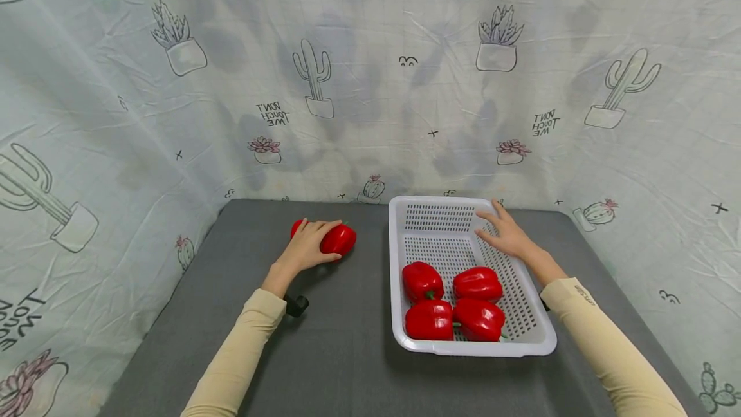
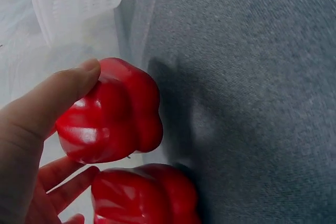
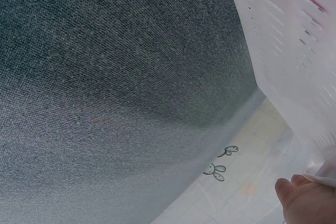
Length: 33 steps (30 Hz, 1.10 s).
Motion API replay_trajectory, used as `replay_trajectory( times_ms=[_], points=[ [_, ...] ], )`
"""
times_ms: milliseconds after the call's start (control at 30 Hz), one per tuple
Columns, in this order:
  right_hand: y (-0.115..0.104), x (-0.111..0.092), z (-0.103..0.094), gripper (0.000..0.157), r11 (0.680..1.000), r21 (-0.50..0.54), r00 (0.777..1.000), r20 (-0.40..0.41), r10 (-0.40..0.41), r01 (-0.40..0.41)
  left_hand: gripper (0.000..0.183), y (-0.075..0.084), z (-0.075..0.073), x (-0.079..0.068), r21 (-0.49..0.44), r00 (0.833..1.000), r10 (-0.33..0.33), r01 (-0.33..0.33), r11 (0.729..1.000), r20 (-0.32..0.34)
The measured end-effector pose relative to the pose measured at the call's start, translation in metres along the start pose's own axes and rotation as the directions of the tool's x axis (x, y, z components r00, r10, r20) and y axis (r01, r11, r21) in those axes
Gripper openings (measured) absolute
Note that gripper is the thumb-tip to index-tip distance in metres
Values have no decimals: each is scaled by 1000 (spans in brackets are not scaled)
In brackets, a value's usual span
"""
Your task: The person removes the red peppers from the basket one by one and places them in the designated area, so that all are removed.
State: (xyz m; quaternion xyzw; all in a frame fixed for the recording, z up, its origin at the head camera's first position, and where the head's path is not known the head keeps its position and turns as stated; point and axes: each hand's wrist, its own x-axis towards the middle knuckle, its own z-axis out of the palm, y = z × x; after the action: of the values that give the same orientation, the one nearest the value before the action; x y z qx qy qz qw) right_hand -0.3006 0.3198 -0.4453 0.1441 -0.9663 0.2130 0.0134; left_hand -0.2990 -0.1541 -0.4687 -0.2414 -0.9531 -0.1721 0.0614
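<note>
My left hand (image 1: 309,243) grips a red bell pepper (image 1: 339,239) between thumb and fingers at the table's back left. In the left wrist view, the thumb presses the side of this pepper (image 2: 113,114), and its lobed end faces the camera. A second bell pepper (image 2: 144,195) lies right beside it, close to the other fingertips; from the head it is mostly hidden behind the hand. My right hand (image 1: 508,235) is at the right rim of a white perforated plastic basket (image 1: 396,275), fingers spread over its inside. The right wrist view catches part of that hand (image 3: 310,203) at the rim.
Several red bell peppers, including a front-left one (image 1: 429,320), lie in the front half of the basket. Grey cloth covers the table (image 1: 324,352). A patterned curtain (image 1: 370,82) hangs behind and along both sides.
</note>
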Motion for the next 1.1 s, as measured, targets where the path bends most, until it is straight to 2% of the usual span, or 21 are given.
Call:
replay_trajectory(
  times_ms=[367,700,1000,1100],
  points=[
    [3,0,0,59,1000,1,1000,15,4,-4,74,-6,3,-3,47,1000,6,-6,999,1],
    [3,1,0,57,1000,8,1000,1,-10,10,74,-6,2,-2,53,1000,-2,2,999,-7],
    [6,-2,2,66,994,63,995,-52,-90,93,76,-6,3,-1,16,999,-35,35,999,11],
    [5,-1,2,63,996,49,996,-47,-73,75,76,-6,3,-1,9,999,-40,40,999,9]
  ],
)
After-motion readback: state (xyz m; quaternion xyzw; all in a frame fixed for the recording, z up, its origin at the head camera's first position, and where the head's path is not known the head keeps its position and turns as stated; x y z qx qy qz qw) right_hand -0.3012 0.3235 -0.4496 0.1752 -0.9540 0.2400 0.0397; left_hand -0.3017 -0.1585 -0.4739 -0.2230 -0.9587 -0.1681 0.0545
